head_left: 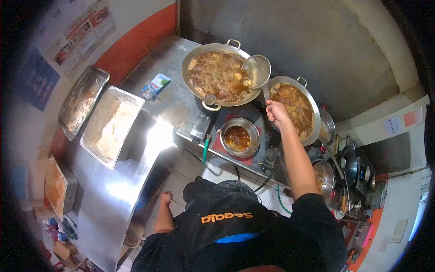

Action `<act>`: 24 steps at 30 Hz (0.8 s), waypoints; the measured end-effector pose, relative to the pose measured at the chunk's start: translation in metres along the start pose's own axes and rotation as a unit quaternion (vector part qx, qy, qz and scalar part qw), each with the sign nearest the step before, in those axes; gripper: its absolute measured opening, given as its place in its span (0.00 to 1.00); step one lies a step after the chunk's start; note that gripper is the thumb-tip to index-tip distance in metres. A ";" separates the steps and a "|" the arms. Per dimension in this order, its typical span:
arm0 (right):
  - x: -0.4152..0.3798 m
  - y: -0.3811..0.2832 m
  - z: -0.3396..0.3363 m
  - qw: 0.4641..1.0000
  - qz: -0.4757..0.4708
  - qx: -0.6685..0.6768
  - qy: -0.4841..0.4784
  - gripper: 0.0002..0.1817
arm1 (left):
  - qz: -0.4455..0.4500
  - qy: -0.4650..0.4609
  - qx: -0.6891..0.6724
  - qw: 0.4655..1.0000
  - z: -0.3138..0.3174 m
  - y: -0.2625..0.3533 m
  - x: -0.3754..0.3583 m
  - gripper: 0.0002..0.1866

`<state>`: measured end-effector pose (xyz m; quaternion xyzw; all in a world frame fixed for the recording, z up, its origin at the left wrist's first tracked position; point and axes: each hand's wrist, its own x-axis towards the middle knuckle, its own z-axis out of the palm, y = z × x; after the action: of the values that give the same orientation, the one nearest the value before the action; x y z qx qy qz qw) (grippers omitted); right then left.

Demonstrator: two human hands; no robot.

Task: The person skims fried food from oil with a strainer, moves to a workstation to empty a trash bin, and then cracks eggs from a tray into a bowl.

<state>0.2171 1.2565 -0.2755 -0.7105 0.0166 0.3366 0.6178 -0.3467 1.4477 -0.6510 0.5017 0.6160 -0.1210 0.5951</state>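
Note:
My right hand is closed round the handle of a round wire-mesh skimmer. The skimmer's bowl leans over the right rim of the large wok, with some pale pieces at its lower edge. Brown bubbling oil with light fried pieces fills that wok. Just beyond my hand is a second wok, also full of foaming oil. Low at my side hangs my left hand, its fingers curled and nothing visible in them, near the steel table edge.
A steel bowl with brown liquid sits on the front of the stove counter. On the left table stand a flour-filled tray and a dark coated tray. A blue-and-white packet lies behind. More pans crowd the right side.

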 end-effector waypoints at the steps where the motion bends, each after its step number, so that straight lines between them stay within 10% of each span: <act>1: 0.003 -0.002 0.001 1.000 -0.002 -0.001 -0.004 0.27 | 0.004 0.007 -0.004 1.000 0.001 -0.003 0.003 0.10; 7: 0.092 -0.012 -0.027 0.838 -0.311 -0.429 0.128 0.21 | 0.034 -0.003 -0.043 0.999 -0.007 -0.055 0.032 0.11; 10: 0.098 -0.066 -0.016 0.768 -0.278 -0.569 0.100 0.21 | 0.025 0.020 0.017 0.999 -0.012 -0.046 -0.009 0.12; 13: 0.099 -0.104 0.007 0.797 -0.203 -0.561 0.087 0.21 | 0.002 0.048 -0.048 0.998 -0.023 -0.069 -0.025 0.12; 15: 0.150 -0.106 0.000 0.789 -0.253 -0.560 0.034 0.24 | -0.049 -0.117 -0.266 0.956 -0.045 -0.102 -0.011 0.12; 18: 0.149 -0.113 0.022 0.844 -0.155 -0.511 -0.047 0.26 | 0.050 -0.015 0.000 0.999 -0.041 -0.111 -0.043 0.11; 24: 0.121 -0.129 0.032 0.848 -0.091 -0.507 -0.125 0.25 | -0.075 0.021 -0.138 0.987 -0.026 -0.137 -0.072 0.11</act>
<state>0.3526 1.3625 -0.2238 -0.8751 -0.2983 0.3262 0.1969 -0.4820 1.3686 -0.6442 0.3699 0.6746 -0.0685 0.6352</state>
